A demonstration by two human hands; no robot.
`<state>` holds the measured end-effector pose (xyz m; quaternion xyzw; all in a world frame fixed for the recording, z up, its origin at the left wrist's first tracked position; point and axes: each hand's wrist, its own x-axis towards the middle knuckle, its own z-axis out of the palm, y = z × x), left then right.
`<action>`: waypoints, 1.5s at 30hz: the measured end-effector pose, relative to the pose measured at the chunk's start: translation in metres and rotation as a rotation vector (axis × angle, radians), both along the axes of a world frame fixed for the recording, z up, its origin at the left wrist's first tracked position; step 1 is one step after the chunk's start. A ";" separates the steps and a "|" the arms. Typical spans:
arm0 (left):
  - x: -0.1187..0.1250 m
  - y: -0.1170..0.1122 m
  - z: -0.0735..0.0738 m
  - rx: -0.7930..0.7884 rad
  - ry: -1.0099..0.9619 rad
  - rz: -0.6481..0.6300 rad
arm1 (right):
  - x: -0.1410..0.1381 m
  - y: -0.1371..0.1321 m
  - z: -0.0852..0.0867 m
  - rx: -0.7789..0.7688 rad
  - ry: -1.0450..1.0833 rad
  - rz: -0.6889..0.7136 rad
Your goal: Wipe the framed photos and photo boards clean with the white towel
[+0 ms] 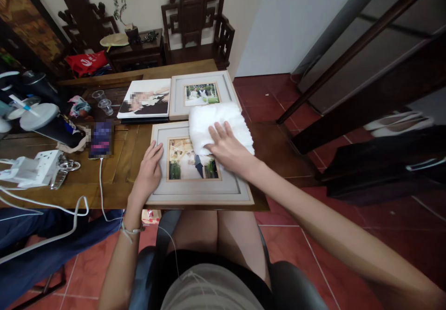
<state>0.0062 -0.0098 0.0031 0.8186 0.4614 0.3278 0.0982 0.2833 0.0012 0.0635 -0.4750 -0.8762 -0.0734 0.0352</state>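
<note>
At the left of the frame, one white power strip (49, 163) lies on the wooden desk (120, 170), with one clear hair clip (62, 170) at its right end. Behind it is one dark cup (55, 126) with a pale lid and one straw; the items crowded at the upper left overlap too much to count. One phone (101, 140), its screen blurred, lies beside the cup, one white cable (101, 175) running from its lower end. Two small clear cups (106, 107) sit close together above it. One red bag (87, 62) and two dark chairs (191, 17) fill the upper background, one potted plant (132, 35) between the chairs.

The left hand (150, 167) rests on the left border of the front picture frame, its grip nearly flat, fingers close together; I cannot tell whether the thumb pinches the edge. Just behind lies one photo board (146, 98), touching the rear picture frame (177, 94). Two frames show in all: the front picture frame (162, 194) at the middle of the desk, the rear one above it. One folded white cloth (226, 112) hides the front frame's upper right corner and part of the rear frame. The right hand (226, 145) lies palm down on the cloth, its grip slightly spread. One slanting wooden bar (343, 61) and pale shoes (400, 125) stand at the right.
</note>
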 end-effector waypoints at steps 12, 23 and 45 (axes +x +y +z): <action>0.003 -0.007 0.002 -0.001 -0.023 -0.009 | -0.007 -0.135 0.010 -0.165 0.135 0.227; -0.002 0.000 -0.002 -0.039 -0.018 -0.028 | -0.015 0.015 -0.010 -0.042 0.111 0.003; 0.001 -0.006 -0.001 -0.024 -0.053 -0.041 | -0.031 -0.023 -0.012 -0.169 0.179 0.135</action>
